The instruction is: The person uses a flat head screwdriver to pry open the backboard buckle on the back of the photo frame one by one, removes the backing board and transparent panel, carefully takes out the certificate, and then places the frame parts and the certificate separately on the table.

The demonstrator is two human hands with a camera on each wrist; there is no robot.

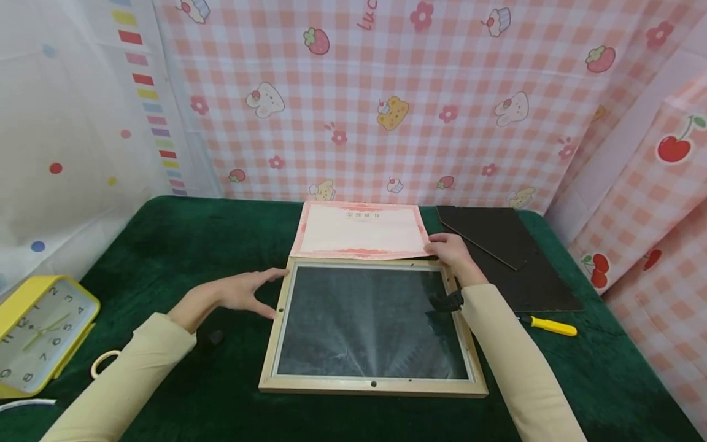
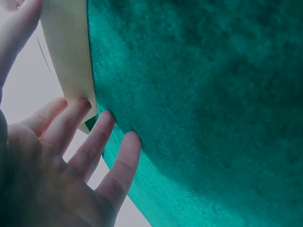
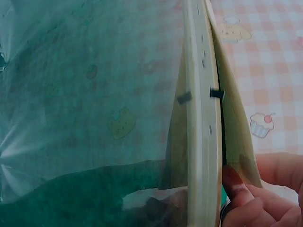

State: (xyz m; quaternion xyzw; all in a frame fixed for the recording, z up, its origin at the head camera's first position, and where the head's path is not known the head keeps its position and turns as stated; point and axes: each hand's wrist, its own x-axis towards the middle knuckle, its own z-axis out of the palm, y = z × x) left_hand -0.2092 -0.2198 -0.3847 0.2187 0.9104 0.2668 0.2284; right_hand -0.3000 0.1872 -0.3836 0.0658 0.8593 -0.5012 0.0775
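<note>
A light wooden picture frame [image 1: 315, 388] lies flat on the green cloth, with a clear pane [image 1: 370, 319] inside it. Just beyond its far rail is a paper certificate [image 1: 359, 228] with a pink border. My right hand [image 1: 454, 253] pinches the certificate's near right corner. The right wrist view shows the paper's edge [image 3: 236, 113] raised between thumb and fingers, beside the frame rail. At the frame's left rail, my left hand [image 1: 240, 291] has its fingers and thumb spread, fingertips at the wood. In the left wrist view, its fingers [image 2: 120, 165] are extended and nearly straight.
Black boards [image 1: 536, 282] overlap at the right, with a yellow-handled tool [image 1: 554, 326] in front. A yellow clock [image 1: 50, 337] stands at the left, near a pale yellow ring [image 1: 99, 362]. A small dark object [image 1: 216, 336] lies below my left hand. Patterned curtains [image 1: 364, 153] hang behind.
</note>
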